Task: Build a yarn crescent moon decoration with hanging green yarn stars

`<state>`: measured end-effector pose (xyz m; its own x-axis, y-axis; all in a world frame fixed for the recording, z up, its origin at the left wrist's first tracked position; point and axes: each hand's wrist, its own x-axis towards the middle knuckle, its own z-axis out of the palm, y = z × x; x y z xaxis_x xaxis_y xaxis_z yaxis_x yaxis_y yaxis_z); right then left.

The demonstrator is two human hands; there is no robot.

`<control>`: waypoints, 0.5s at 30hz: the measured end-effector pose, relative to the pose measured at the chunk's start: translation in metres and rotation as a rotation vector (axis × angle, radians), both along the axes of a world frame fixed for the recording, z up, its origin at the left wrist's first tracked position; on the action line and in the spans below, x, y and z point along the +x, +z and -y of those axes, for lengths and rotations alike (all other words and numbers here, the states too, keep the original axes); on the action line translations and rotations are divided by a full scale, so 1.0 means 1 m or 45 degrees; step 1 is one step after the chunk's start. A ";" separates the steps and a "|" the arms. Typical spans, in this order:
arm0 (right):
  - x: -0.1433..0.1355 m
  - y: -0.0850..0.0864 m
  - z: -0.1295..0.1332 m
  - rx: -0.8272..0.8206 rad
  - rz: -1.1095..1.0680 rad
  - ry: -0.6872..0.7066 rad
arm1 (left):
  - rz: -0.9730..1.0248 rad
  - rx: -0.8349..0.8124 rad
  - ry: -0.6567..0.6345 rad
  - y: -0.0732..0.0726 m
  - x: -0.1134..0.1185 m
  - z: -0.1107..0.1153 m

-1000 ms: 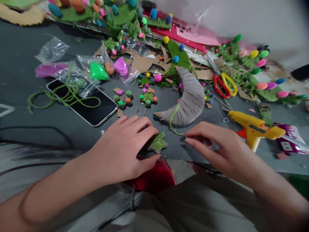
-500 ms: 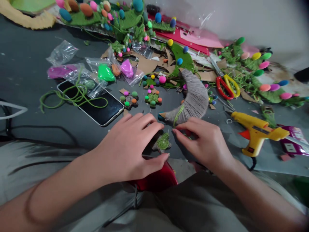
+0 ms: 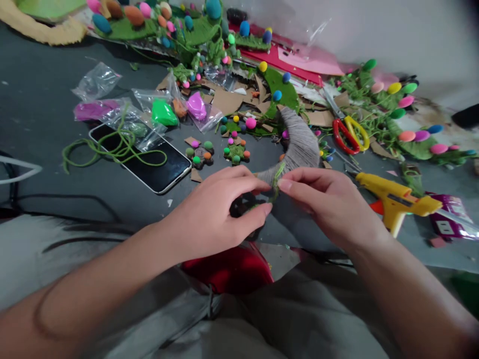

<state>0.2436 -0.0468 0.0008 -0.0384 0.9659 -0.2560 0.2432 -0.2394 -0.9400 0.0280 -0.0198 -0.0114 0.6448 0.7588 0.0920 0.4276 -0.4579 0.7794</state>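
Note:
My right hand [image 3: 329,199] pinches a short piece of green yarn [image 3: 277,177] between thumb and fingertips, in front of the grey yarn-wrapped crescent [image 3: 301,142]. Close beside it on the left, my left hand [image 3: 220,209] is curved with thumb and fingers apart, its fingertips near the yarn's lower end. The small green and grey piece under that hand is mostly hidden. Two small yarn pieces with coloured balls [image 3: 236,151] lie beyond my hands.
A phone [image 3: 149,169] with loose green yarn [image 3: 112,144] lies at the left, near plastic bags of clay [image 3: 163,112]. Scissors [image 3: 346,132], a yellow glue gun [image 3: 396,197] and a purple packet [image 3: 451,217] are at the right. Cardboard scraps [image 3: 224,101] lie at the back.
My left hand has moved right and its fingers have come nearer together, covering the small green piece. My right hand has lifted slightly with the yarn, and the view has shifted a little.

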 end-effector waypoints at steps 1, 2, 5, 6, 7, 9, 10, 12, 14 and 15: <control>0.000 0.000 -0.001 -0.018 -0.035 0.000 | 0.030 0.003 -0.004 -0.001 0.003 -0.002; -0.001 0.000 -0.002 -0.034 -0.060 -0.002 | 0.053 0.009 -0.003 -0.002 0.006 -0.004; -0.002 0.001 -0.005 -0.064 -0.084 -0.015 | 0.097 0.005 0.029 -0.005 0.013 -0.008; -0.003 0.001 -0.005 -0.059 -0.075 -0.019 | 0.102 -0.009 0.044 -0.005 0.014 -0.009; -0.003 0.001 -0.004 -0.039 -0.053 -0.023 | 0.105 -0.028 0.059 -0.005 0.014 -0.010; -0.002 0.001 -0.003 0.050 0.058 -0.032 | 0.109 -0.070 0.085 -0.002 0.013 -0.010; -0.002 0.001 -0.002 0.135 0.142 -0.035 | 0.106 -0.088 0.096 0.000 0.012 -0.010; 0.000 0.001 0.000 0.328 0.288 0.024 | 0.092 -0.121 0.106 0.005 0.009 -0.010; 0.002 0.001 0.002 0.465 0.338 0.195 | 0.067 -0.147 0.095 0.009 0.006 -0.011; 0.003 0.001 0.002 0.501 0.339 0.290 | 0.059 -0.157 0.083 0.011 0.005 -0.011</control>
<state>0.2465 -0.0486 0.0022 -0.2417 0.9657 0.0952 0.4908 0.2062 -0.8465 0.0329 -0.0089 -0.0003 0.5911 0.8062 0.0240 0.4156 -0.3299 0.8476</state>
